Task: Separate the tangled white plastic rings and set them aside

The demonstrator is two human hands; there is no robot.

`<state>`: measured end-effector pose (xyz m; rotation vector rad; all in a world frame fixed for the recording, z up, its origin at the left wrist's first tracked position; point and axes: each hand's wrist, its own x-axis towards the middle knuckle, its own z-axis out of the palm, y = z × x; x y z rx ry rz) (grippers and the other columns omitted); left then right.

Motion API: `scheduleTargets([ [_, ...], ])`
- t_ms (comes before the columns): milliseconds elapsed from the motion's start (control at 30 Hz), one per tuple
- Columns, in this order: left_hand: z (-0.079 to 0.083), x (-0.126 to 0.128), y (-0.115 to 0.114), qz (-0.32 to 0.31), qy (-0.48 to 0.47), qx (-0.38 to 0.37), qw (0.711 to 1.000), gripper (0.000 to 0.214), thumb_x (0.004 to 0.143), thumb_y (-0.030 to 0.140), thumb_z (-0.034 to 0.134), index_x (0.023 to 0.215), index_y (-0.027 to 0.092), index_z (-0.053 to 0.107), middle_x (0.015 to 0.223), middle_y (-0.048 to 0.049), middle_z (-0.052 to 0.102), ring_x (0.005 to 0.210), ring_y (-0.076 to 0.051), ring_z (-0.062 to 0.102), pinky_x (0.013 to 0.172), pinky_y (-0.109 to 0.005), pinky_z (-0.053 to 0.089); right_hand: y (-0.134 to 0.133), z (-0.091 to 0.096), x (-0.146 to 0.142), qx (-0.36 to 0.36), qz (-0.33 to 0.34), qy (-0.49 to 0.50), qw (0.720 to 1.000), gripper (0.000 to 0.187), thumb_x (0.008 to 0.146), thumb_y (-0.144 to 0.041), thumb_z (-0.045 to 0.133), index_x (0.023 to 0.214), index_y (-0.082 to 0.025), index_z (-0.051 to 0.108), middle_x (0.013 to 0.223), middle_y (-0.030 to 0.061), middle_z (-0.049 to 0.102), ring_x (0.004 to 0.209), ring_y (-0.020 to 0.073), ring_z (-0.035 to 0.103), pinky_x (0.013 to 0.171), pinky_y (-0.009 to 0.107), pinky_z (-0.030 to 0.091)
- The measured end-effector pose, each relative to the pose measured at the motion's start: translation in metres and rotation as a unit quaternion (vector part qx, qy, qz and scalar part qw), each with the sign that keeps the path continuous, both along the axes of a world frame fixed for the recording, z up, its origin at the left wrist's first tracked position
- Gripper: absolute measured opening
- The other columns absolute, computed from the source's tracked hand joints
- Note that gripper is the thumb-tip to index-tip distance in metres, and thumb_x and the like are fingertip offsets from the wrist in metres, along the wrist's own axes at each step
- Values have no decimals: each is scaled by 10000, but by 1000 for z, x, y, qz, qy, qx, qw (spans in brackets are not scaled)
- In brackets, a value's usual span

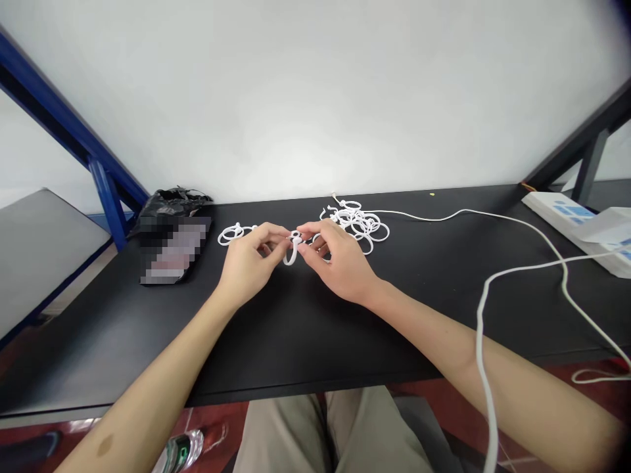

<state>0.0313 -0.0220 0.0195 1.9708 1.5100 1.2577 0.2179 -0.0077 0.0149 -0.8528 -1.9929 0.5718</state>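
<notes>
Just above the middle of the black table, my left hand (250, 263) and my right hand (342, 261) meet fingertip to fingertip. Both are closed in a pinch on a white looped cord (290, 255), whose loop hangs down between them; a small ring-like part shows at the top. Behind my right hand lies a tangled pile of white looped cords (367, 225) with small knobs on them. A smaller group of white loops (231, 234) rests beyond my left hand. My fingers hide part of the held cord.
A dark phone-like object (176, 253), its screen blurred out, lies left beside a crumpled black plastic bag (170, 200). A white cable (486, 315) crosses the right side, over my right forearm. A white and blue box (574, 220) sits far right on the black table (276, 348).
</notes>
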Motion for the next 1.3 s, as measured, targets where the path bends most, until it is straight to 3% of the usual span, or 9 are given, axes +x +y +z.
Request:
scheduleTargets([
  [400,4,4,-7,-9,101,52,994,145,880,235,555,934,216,687,860,12,725,706,-116,627,662,-211,494,-2,1,-3,-26,-1,30,999,118,903,-302,562,954,-202,599,936,4,666,697,99,628,667,263,542],
  [633,2,7,-8,-54,43,21,997,177,915,247,524,1012,204,665,954,-9,723,812,-131,662,760,-233,517,2,0,-2,-59,-28,19,998,137,888,-316,568,935,-198,618,892,11,689,681,113,616,652,277,522],
  [1033,2,6,-7,-65,-28,-50,996,196,897,391,624,960,211,670,815,5,718,706,-131,675,694,-240,530,1,1,-2,-63,-17,31,997,130,895,-289,572,953,-196,642,888,12,705,717,119,643,652,265,534],
  [1300,1,4,-5,-52,-81,-21,995,184,840,394,701,889,218,704,870,-5,739,758,-155,698,734,-267,557,-4,6,-4,-61,11,71,996,100,904,-242,575,949,-196,652,832,-8,701,686,103,663,641,237,551],
])
